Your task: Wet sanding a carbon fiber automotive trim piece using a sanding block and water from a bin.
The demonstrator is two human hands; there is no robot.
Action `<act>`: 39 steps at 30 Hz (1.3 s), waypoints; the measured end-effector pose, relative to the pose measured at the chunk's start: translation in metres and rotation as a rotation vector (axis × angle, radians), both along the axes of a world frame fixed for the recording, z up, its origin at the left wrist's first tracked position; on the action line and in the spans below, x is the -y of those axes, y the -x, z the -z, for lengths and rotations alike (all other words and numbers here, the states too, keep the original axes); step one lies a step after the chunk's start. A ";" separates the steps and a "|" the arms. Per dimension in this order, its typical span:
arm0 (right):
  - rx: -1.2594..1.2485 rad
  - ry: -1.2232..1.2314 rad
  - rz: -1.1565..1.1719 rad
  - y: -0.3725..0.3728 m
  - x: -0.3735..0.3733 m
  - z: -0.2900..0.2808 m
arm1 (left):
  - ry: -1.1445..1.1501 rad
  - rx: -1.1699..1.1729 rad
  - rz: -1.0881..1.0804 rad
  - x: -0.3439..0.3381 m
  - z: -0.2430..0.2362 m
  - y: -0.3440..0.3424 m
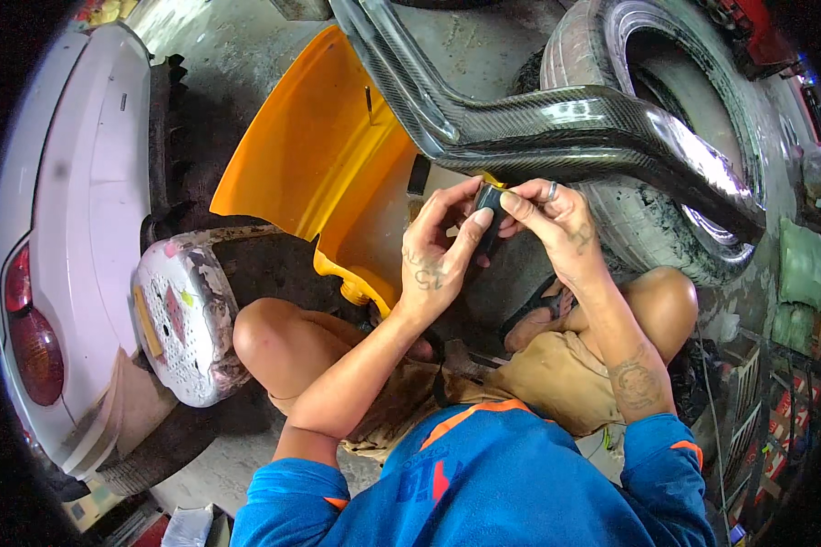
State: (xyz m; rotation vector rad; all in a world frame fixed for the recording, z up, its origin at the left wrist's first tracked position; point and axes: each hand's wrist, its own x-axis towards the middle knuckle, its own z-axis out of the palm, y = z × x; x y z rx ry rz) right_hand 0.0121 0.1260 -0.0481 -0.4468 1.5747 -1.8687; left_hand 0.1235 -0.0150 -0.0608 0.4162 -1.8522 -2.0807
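Pinching a small black block (489, 202) between both hands: left hand (435, 260) grips from below, right hand (556, 228) from above-right, just under the carbon panel (556, 128), equally near.

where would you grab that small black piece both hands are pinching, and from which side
Probably by its lower body, coming from below. The small black piece stands roughly upright between the left hand and right hand, and its top sits close under the carbon fibre part, leaving little room from above.
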 end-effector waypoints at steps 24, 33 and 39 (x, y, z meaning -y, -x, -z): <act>0.118 0.082 -0.127 0.008 -0.008 0.001 | -0.296 0.024 0.193 0.004 -0.023 -0.009; -0.015 -0.047 -0.100 0.007 -0.008 -0.008 | -0.418 0.077 0.145 0.011 -0.015 -0.006; 0.009 -0.080 -0.214 0.006 -0.005 -0.010 | 0.147 0.011 0.045 0.015 -0.012 -0.002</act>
